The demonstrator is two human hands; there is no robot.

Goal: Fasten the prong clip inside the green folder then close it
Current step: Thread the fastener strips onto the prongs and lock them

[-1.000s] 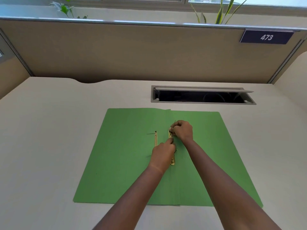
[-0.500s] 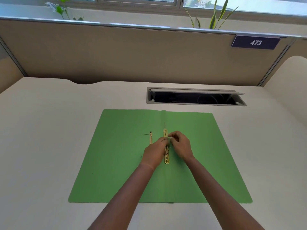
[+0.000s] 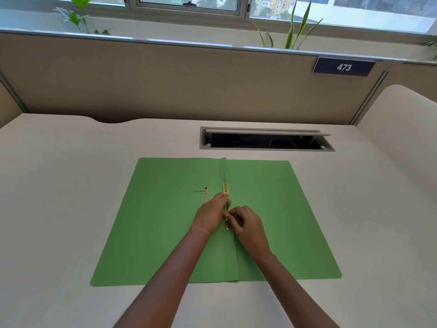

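Both hands, left hand (image 3: 211, 215) and right hand (image 3: 246, 223), pinch the prong clip (image 3: 226, 192); plaque (image 3: 344, 67) reads "473".

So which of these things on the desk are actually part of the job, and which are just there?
Part of the job:
- green folder, lying open
- gold prong clip by the fold
- second gold strip
- left hand, right hand, both at the clip

Just there:
- cable hatch
- 473 sign
- window plants
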